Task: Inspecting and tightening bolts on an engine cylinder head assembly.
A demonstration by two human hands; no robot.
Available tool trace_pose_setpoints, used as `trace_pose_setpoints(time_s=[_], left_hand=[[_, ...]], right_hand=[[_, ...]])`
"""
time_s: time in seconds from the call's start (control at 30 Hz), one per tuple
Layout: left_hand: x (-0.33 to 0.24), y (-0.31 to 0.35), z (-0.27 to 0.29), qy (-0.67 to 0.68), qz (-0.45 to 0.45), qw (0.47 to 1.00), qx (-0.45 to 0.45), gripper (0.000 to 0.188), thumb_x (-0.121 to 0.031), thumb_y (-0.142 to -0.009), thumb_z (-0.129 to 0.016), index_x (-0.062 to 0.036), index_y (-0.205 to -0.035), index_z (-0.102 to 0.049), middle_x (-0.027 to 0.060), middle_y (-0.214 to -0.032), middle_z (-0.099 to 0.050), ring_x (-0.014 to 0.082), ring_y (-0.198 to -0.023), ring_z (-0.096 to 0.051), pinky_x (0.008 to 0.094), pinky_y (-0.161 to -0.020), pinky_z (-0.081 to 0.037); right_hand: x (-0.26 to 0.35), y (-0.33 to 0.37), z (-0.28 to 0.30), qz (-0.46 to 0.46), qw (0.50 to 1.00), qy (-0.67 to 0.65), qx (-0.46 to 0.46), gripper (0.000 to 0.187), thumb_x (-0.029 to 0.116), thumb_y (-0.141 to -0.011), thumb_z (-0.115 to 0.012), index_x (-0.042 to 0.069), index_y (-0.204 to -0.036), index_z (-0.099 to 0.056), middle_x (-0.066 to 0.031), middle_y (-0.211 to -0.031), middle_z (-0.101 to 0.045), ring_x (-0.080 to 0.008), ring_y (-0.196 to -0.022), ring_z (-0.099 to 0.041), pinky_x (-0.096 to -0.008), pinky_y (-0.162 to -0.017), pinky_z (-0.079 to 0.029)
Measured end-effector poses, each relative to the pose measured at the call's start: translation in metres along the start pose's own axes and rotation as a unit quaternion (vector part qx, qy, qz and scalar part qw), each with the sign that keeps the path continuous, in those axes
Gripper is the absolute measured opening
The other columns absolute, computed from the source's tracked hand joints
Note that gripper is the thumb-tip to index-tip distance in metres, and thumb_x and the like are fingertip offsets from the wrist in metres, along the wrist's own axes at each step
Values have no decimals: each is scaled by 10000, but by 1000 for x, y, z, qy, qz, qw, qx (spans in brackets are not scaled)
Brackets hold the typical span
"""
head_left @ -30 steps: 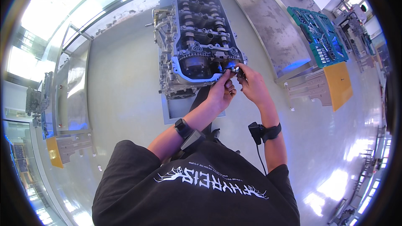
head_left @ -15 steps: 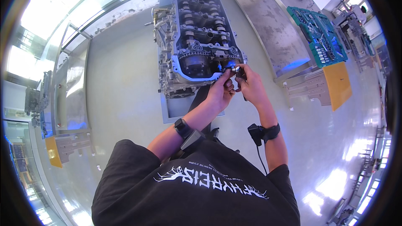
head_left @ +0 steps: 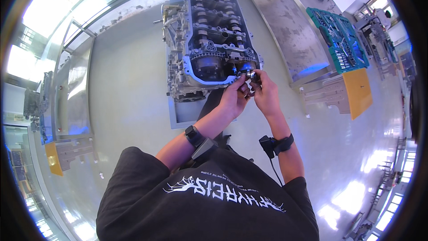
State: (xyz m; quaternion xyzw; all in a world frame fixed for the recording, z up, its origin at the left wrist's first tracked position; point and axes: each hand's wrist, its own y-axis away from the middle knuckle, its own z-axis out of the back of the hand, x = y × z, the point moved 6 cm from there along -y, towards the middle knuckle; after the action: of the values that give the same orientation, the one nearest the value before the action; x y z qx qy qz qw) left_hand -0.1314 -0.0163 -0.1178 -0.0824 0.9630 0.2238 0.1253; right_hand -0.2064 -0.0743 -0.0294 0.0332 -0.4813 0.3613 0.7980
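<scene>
A: What are the hands doing?

B: The right hand (head_left: 266, 94) is closed around a chrome-headed tool (head_left: 253, 76), probably a ratchet. The left hand (head_left: 234, 96) is narrow, thumb and fingers drawn together by the tool's inner end. I can't tell whether it grips the tool or a small part.

A: Where is that tool?

B: At the near right corner of the engine (head_left: 216, 33), over its rim. Whether it's seated on anything is hidden by the fingers.

A: So what worries you?

B: A drop, mainly. Just left of the fingertips is a dark gap beside the cam sprocket (head_left: 208, 65) and timing chain (head_left: 207, 55). If the pinch loosens, a small piece could fall in there, and the uncovered top would do nothing to stop it.

A: And a slip?

B: Possible, if the tool sits crooked and gets pushed hard. The knuckles are close to the metal rim, so they could be scraped.

A: Anything farther out?

B: The green tool case (head_left: 341, 40) lies well to the right, so swapping tools would probably mean freeing one hand, leaving the other alone to steady things.
</scene>
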Motion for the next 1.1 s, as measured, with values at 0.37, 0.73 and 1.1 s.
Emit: trace_pose_setpoints(time_s=[0.37, 0.73, 1.1], left_hand=[[-3, 10, -8, -5, 2, 1000, 16, 135, -242, -955, -473, -127, -937, -542, -47, -674, -450, 113, -696, -439, 295, -732, -336], [-12, 11, -5, -22, 2, 1000, 19, 167, -284, -938, -506, -123, -903, -533, -42, -693, -453, 119, -703, -453, 293, -711, -339], [-14, 11, -5, -7, 80, 997, 10, 245, -330, -882, -640, -134, -779, -536, -42, -652, -498, 80, -574, -461, 238, -548, -385]], right_hand=[[16, 8, 3, 107, 989, 92, -32, 360, -64, -737, -587, 57, -1073, -545, -155, -884, -635, -352, -798, -629, -392, -661, -498], [15, 13, 0, 113, 986, 105, -57, 365, -88, -731, -572, 50, -1068, -549, -163, -860, -633, -357, -795, -626, -391, -668, -495], [39, 13, 0, 181, 963, 188, -70, 417, -25, -632, -634, 86, -1027, -557, -53, -890, -627, -250, -801, -627, -356, -598, -499]])
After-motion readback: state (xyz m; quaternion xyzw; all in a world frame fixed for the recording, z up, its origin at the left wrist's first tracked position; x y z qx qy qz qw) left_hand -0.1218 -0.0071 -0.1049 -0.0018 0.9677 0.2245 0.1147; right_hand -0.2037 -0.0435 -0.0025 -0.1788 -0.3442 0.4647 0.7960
